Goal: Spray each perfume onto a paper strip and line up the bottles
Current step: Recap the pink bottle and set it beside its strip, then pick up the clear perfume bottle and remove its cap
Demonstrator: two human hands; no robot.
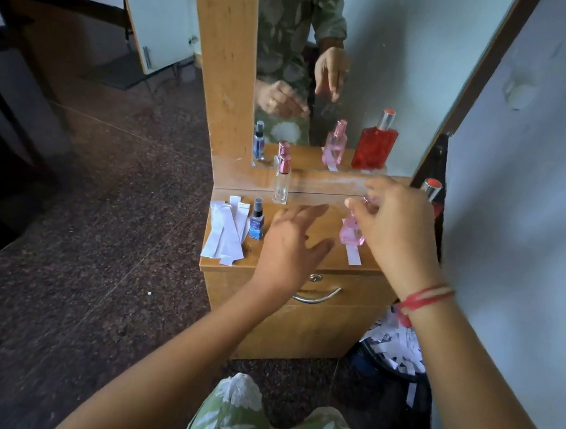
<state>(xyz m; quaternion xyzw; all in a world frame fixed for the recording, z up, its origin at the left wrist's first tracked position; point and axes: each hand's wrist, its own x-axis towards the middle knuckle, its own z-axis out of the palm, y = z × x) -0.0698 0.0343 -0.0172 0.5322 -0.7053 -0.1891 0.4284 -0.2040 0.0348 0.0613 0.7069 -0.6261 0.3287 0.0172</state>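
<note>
A pink perfume bottle (351, 232) stands on the wooden dresser top (311, 233), partly on a paper strip (353, 255). My right hand (393, 227) is closed around the pink bottle's top. My left hand (294, 241) hovers over the dresser top with fingers spread, holding nothing. A small blue spray bottle (257, 219) stands left of my left hand. A clear bottle with a pink cap (281, 181) stands on the raised ledge. A red bottle (433, 196) with a silver cap is mostly hidden behind my right hand.
A pile of blank paper strips (227, 231) lies at the dresser's left edge. The mirror (367, 80) reflects the bottles and hands. A bin of used strips (392, 344) sits on the floor beside the drawer (315, 294). The wall is close on the right.
</note>
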